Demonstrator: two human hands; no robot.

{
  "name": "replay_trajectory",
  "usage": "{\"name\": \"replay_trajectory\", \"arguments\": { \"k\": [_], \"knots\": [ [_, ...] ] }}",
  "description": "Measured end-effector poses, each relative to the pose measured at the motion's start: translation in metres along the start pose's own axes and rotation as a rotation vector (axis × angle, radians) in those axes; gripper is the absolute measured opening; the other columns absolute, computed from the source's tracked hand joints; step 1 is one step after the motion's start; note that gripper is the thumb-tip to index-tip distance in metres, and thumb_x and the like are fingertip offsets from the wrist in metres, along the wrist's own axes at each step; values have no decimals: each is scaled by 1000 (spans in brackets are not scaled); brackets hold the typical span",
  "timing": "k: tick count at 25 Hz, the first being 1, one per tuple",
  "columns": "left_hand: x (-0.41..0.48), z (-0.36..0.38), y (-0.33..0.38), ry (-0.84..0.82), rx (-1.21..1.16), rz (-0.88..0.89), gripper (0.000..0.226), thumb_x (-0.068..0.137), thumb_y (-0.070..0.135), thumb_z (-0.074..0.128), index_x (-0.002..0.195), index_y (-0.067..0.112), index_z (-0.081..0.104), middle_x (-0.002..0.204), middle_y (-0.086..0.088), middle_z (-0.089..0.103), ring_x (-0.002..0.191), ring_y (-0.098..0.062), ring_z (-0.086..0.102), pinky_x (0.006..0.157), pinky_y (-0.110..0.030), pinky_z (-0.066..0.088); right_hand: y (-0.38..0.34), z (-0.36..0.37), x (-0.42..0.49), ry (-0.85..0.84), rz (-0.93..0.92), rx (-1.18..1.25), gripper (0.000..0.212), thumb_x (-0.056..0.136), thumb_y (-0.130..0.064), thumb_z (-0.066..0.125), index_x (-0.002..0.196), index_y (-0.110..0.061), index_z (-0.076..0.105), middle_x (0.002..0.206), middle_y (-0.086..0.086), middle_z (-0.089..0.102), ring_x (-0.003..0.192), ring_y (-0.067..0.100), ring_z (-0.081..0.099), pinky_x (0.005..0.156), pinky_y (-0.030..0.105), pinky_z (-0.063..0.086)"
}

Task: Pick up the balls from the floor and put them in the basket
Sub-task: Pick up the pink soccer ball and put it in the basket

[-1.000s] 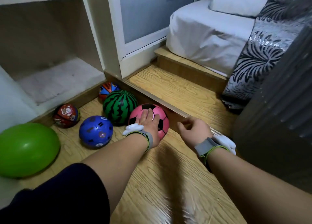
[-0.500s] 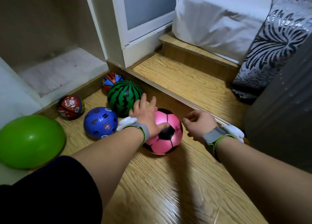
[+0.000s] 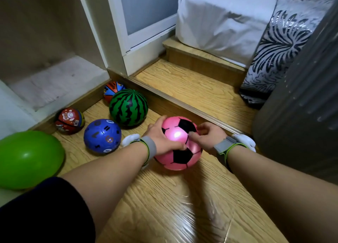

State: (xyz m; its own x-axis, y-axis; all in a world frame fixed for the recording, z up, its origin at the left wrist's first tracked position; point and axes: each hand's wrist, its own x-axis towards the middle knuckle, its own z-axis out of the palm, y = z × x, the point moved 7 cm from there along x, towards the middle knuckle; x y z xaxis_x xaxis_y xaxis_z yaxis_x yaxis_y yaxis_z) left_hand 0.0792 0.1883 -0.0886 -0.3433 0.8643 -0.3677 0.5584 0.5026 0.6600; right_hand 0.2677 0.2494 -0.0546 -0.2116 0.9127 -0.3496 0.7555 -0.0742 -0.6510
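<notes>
wooden floor (image 3: 164, 206) runs up to a low step (image 3: 182, 89), with one white-sheeted bed (image 3: 219, 23) beyond. i count six balls on my feed. five sit untouched near the shelf corner: one watermelon ball (image 3: 128, 107), one blue ball (image 3: 102, 135) printed with numbers, one red cartoon ball (image 3: 69, 121), one orange-and-blue ball (image 3: 112, 90) half hidden behind the watermelon one, and one big green ball (image 3: 27, 158) at the left edge. the sixth, a pink football (image 3: 180, 151), sits in front of the step between two hands: the left hand (image 3: 161, 138) wraps its left side, thumb across the front, and the right hand (image 3: 210, 136) curls its fingers onto the upper right. i cannot tell whether it touches the boards.
</notes>
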Motion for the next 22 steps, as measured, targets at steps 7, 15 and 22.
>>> {"name": "replay_trajectory", "arguments": {
  "k": [7, 15, 22],
  "knots": [
    [-22, -33, 18, -107, -628, -69, 106, 49, 58, 89, 144, 40, 45, 130, -2, 62, 106, -24, 66, 80, -43, 62, -11, -10, -16, -332, 207, 577, 94, 49, -78, 85, 132, -46, 55, 130, 3, 69, 105, 45, 69, 76, 75, 52],
    [-36, -53, 58, -82, -905, -39, 98, 49, 72, 87, 137, 48, 51, 132, 1, 65, 116, -30, 63, 93, -57, 56, -63, -73, -28, -78, 104, 638, 91, 52, -56, 94, 132, -35, 57, 123, 4, 69, 92, 34, 72, 62, 64, 59],
    [-51, -66, 113, 61, -1023, -91, 26, 99, 38, 54, 118, 25, 65, 112, -5, 71, 105, -27, 68, 80, -47, 62, -111, -161, -45, 257, -181, 751, 103, 51, -49, 98, 142, -32, 51, 127, -7, 66, 106, 19, 70, 88, 48, 61]
  ]
}}
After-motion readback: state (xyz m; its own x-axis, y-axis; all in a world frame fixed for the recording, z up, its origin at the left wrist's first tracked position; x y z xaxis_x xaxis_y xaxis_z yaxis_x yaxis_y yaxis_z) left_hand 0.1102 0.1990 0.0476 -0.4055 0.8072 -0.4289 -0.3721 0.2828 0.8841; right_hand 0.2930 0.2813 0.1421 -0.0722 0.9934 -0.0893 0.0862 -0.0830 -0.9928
